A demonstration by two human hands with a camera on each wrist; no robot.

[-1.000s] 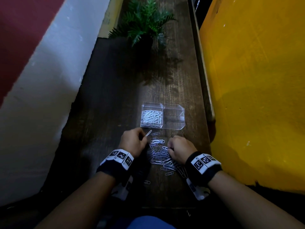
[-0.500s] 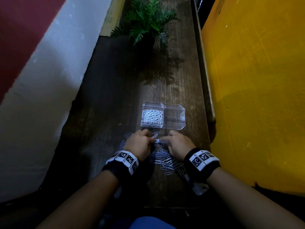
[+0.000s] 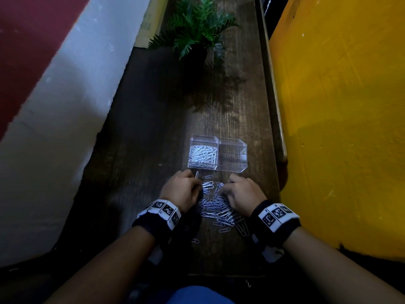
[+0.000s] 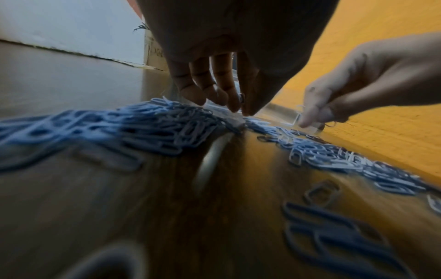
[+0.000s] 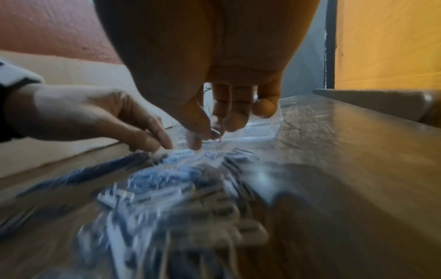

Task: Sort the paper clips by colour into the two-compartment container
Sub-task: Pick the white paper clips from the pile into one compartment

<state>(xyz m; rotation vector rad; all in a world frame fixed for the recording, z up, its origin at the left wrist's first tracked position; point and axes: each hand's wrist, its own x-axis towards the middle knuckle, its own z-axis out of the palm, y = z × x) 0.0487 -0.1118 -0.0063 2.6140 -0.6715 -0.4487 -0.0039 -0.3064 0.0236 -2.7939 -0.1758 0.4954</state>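
the loose paper clips [image 3: 213, 207] lie in a heap on the wooden table [image 3: 140, 150] between the two hands, on the person's side of the clear container [image 3: 232, 166]. its left compartment [image 3: 202, 153] holds a bed of white clips; its right compartment [image 3: 233, 153] looks empty.

the right hand [image 3: 242, 195] has thumb and fingertips curled together, and the right wrist view shows them pinching one thin clip [image 5: 216, 135] just above the heap. the right compartment sits straight ahead of that hand, just past its fingertips, so a short forward reach should serve, and the right hand is the nearer one for it.

the left hand [image 3: 182, 190] has its fingers [image 4: 216, 94] bunched with the tips down at the far left edge of the heap, just short of the left compartment. whether it grips a clip i cannot tell; the view is blurred.
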